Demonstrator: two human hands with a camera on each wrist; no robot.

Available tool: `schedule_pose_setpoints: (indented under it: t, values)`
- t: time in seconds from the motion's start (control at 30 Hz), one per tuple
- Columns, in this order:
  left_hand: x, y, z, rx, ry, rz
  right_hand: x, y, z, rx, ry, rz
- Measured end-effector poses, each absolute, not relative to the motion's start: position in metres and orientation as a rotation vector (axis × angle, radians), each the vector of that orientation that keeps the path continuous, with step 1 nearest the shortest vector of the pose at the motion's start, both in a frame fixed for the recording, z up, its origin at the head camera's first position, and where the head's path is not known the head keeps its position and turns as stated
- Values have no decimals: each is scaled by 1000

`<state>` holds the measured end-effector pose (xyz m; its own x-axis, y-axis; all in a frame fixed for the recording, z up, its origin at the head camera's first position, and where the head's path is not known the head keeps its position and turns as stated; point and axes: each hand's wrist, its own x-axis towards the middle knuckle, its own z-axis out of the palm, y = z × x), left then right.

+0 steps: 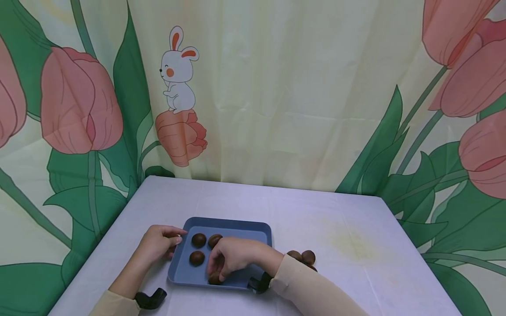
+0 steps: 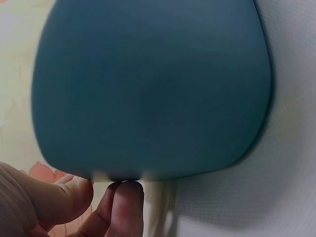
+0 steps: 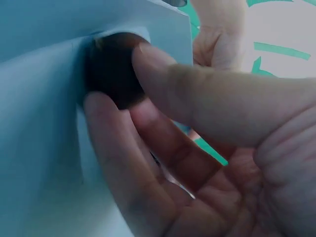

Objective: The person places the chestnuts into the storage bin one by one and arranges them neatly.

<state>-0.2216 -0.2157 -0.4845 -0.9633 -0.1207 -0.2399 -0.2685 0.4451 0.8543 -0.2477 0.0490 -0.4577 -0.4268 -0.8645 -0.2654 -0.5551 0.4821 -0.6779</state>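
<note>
My right hand [image 1: 236, 254] reaches over the blue-grey tray [image 1: 244, 233] and pinches a brown chestnut [image 1: 215, 279] low at the tray's near side. In the right wrist view, thumb and fingertips close round that dark chestnut [image 3: 112, 74], right at the tray surface. Three other chestnuts sit in the tray's left half: one at back left [image 1: 199, 240], one in front of it [image 1: 196, 258], and one partly behind the right hand [image 1: 215, 240]. My left hand [image 1: 156, 242] holds the tray's left rim, thumb and fingertips at the edge [image 2: 148, 175].
Right of the tray, several more chestnuts [image 1: 308, 257] lie in a cluster on the white-covered table [image 1: 336, 289], partly hidden by the right sleeve [image 1: 306, 281]. A curtain with tulips and a rabbit [image 1: 179, 81] hangs behind the table. Black wrist devices [image 1: 151, 299] sit at both wrists.
</note>
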Motion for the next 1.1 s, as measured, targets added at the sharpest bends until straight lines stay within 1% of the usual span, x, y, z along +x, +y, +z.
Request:
schedule_pose_setpoints:
  t: [0.47,0.87,1.1]
  values:
    - [-222,-216,-485,-351,2533,1547,-257,50,-455,-1150,2391,-745]
    - [-222,-215,-487,-363,2524,1553,-250,45,-454,-1119,2525,-601]
    - [-222,-216,-486,-353,2528,1559,-247,43,-452,-1090,2567,-596]
